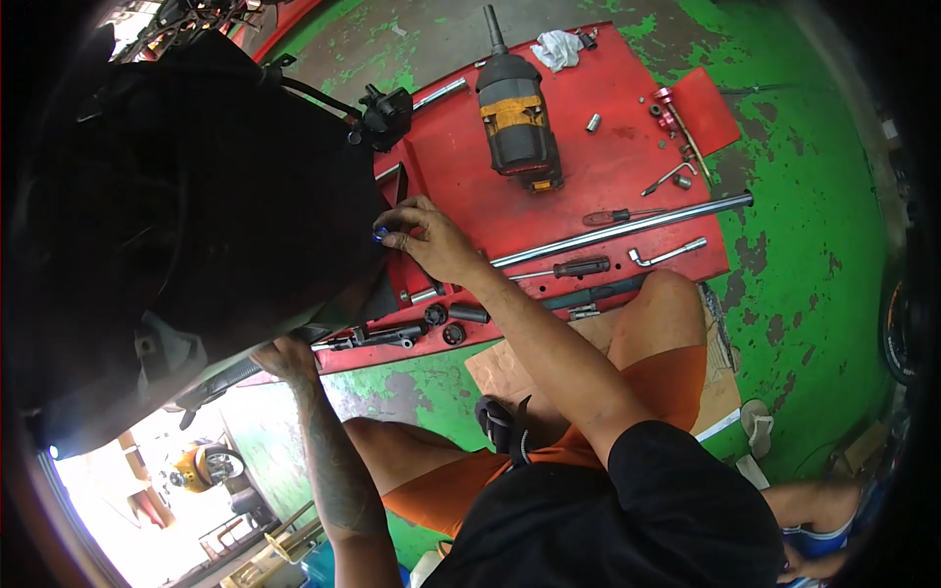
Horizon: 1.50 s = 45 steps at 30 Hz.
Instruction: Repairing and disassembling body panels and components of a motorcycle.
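Observation:
Thumb and fingers of my right hand (423,238) pinch a small blue piece (380,235), too small to name surely, close against the edge of a large dark vehicle part (216,196). My left hand (285,359) reaches to the lower edge of that dark part; its fingers are mostly hidden. Between the two hands, a black tool with a metal end (377,336) lies on the near edge of the red work platform (608,88). Black sockets (453,333) sit beside it.
A cordless impact wrench (517,122) stands on the platform. A long chrome bar (627,228), a black-handled screwdriver (582,267), an L-shaped wrench (668,253) and a white rag (558,50) lie around it. Cardboard (720,392) is under my legs. Another person's arm (814,505) shows at lower right.

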Tool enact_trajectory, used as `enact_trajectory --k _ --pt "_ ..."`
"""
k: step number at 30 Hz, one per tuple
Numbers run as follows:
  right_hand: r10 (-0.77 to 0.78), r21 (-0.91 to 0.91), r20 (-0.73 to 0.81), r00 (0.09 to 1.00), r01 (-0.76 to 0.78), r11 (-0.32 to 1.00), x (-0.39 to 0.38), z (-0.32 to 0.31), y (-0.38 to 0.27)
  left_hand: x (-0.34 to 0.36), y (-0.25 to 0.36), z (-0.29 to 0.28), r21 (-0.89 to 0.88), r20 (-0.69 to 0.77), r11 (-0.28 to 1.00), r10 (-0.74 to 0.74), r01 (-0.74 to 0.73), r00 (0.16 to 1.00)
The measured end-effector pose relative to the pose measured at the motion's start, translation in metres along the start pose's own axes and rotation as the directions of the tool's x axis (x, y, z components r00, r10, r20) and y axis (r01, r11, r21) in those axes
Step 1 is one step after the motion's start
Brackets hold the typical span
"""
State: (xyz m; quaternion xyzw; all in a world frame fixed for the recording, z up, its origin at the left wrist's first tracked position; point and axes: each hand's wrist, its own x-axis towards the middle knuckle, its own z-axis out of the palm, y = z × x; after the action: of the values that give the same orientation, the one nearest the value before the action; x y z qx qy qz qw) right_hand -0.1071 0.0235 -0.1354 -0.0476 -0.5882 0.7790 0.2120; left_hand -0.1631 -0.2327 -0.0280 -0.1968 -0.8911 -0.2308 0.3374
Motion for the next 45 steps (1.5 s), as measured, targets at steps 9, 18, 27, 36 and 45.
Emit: enact_trajectory --k 9,18,27,36,45 --pt "-0.222 -0.034 -0.142 0.965 0.219 0.975 -0.014 0.009 0.009 -0.017 -0.051 -0.002 -0.200 0.014 0.973 0.124 -0.119 0.992" --pt "-0.110 0.062 -0.193 0.975 0.124 0.990 -0.006 0.001 0.012 -0.041 -0.099 -0.017 0.028 0.245 0.999 -0.030 0.024 0.969" --pt "-0.174 0.054 0.030 0.984 0.172 0.984 -0.003 -0.004 0.021 -0.050 -0.087 -0.024 -0.015 0.263 0.997 -0.071 0.077 0.962" --pt "-0.026 0.270 0.155 0.988 -0.017 0.963 0.016 -0.005 0.014 -0.048 -0.080 -0.020 -0.088 0.257 0.986 -0.117 0.143 0.959" --pt "-0.027 0.178 0.202 0.979 -0.009 0.984 0.025 -0.012 0.010 -0.052 -0.069 -0.016 -0.185 0.202 0.970 -0.122 0.160 0.972"
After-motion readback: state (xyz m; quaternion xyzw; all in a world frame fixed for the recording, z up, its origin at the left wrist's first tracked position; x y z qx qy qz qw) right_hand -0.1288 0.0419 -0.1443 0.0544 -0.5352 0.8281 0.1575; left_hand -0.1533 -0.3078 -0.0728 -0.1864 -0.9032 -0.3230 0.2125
